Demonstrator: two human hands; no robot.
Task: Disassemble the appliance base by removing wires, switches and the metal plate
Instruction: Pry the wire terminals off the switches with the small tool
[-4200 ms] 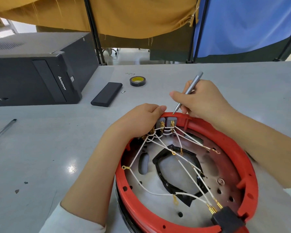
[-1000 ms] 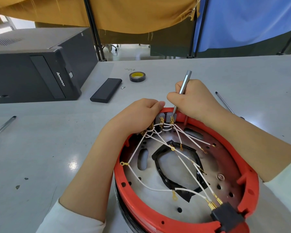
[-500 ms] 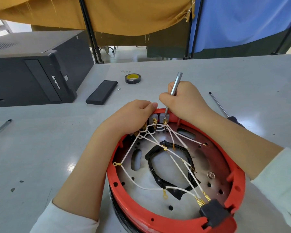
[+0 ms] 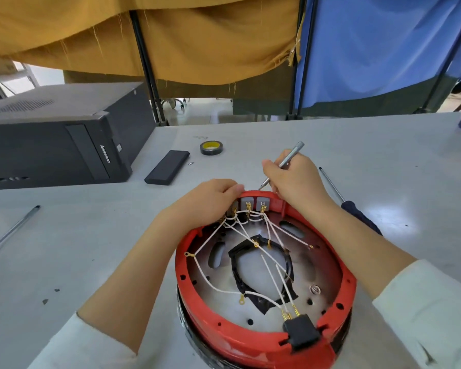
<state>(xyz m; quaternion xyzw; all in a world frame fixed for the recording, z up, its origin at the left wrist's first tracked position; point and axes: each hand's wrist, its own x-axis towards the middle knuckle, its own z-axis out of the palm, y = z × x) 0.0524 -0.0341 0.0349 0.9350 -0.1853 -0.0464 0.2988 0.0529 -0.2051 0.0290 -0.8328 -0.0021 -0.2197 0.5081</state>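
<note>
The red base (image 4: 264, 342) sits on the near part of the grey table (image 4: 91, 249), open side up, tilted a little toward the viewer. Inside lies the metal plate (image 4: 264, 278), ringed in the middle by a black strip (image 4: 236, 265). White wires (image 4: 216, 286) with brass ends cross over the plate from the far rim to a black block (image 4: 301, 332) at the near rim. Grey switches (image 4: 254, 202) line the far rim, with wire ends clipped beneath them.

The left hand (image 4: 210, 201) curls over the far-left rim, its fingers wrapped on the edge and covering the leftmost switch and the wires there. The right hand (image 4: 294, 179) grasps a slim grey screwdriver (image 4: 290, 155) like a pen, its tip just beyond the far rim, above the switches. The right forearm lies across the base's right side and hides part of a dark-handled screwdriver (image 4: 333, 187) on the table behind it.

Farther off, a roll of black tape (image 4: 210, 148) and a flat black case (image 4: 167, 167) lie near the middle, with a small bit (image 4: 190, 163) between them. A black computer case (image 4: 51, 139) fills the far left. A thin metal rod (image 4: 14, 230) lies at the left. Beyond the table hang a yellow cloth (image 4: 171, 35) and a blue cloth (image 4: 378, 43).
</note>
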